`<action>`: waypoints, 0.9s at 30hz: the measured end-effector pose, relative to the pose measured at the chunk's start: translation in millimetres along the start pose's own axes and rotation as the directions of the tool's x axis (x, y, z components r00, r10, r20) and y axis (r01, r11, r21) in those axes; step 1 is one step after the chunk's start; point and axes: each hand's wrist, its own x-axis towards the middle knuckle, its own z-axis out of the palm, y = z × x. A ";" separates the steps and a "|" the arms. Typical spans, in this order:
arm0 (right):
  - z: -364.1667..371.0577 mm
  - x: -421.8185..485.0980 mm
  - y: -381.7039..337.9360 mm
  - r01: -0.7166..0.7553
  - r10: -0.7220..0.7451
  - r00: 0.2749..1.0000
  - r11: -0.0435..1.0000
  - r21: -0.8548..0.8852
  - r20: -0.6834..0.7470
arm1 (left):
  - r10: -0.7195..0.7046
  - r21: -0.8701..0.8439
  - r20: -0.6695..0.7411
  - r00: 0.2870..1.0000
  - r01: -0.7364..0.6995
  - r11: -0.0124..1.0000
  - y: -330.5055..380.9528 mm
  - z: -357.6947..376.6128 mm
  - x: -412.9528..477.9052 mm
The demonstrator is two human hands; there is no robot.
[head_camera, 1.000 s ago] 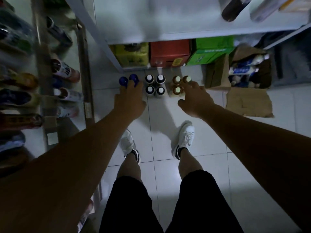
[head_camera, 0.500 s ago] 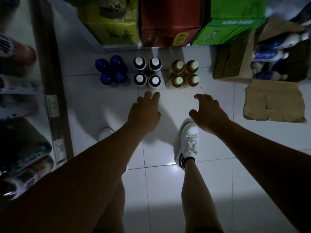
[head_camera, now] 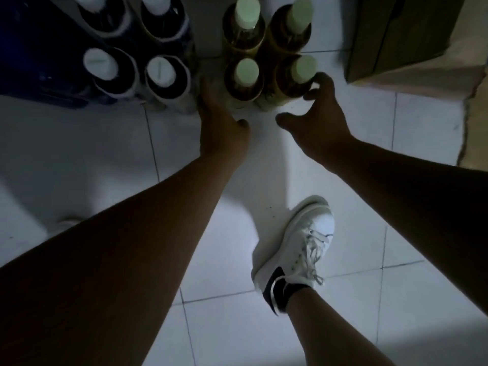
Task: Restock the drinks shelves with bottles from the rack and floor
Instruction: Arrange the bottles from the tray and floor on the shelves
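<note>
Head view: the four yellow bottles (head_camera: 243,35) with pale green caps stand on the floor (head_camera: 422,122) in a tight square, far and in the middle. Both hands have just got to them. Half a second ago the hands were in the air, well short of the bottles.

Now the right hand (head_camera: 319,120) is at the near-right bottle (head_camera: 293,85). Its fingers (head_camera: 320,81) curl round the bottle's right side, and the thumb is spread wide on the near side, so it has not squeezed yet. The left hand (head_camera: 220,122) has slid in by the near-left bottle (head_camera: 244,88), in the gap next to the dark bottles (head_camera: 161,75). Its fingers (head_camera: 208,93) are straight and close together. It is too blurry to tell if they touch.

I think the pick-up is about to start. No bottle is off the floor yet.

The head has come down much lower too, so the bottles look far bigger than before. The coloured boxes behind them are out of sight now. Only a corner of the brown box (head_camera: 396,35) shows at the far right, and one white shoe (head_camera: 303,241) is near.
</note>
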 end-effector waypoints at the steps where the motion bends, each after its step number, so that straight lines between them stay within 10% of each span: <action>1: 4.7 11.5 3.2 0.020 -0.019 0.999 0.998 0.058 -0.029 | 0.056 0.005 -0.016 0.998 -0.056 0.998 -7.2 7.2 9.2; 8: 21.6 52.5 16.2 0.155 -0.146 0.988 0.964 0.216 -0.056 | 0.251 -0.072 -0.198 0.948 -0.269 0.960 -25.6 34.7 50.4; 17: 5.0 -33.7 17.4 0.083 -0.036 0.986 0.954 0.289 -0.165 | 0.079 -0.162 0.054 0.995 -0.069 0.984 -13.2 17.8 -32.6; 27: -75.4 -174.6 -87.1 0.010 -0.023 0.999 0.919 0.393 0.030 | 0.258 -0.004 0.135 0.957 -0.260 0.966 86.7 -120.1 -174.7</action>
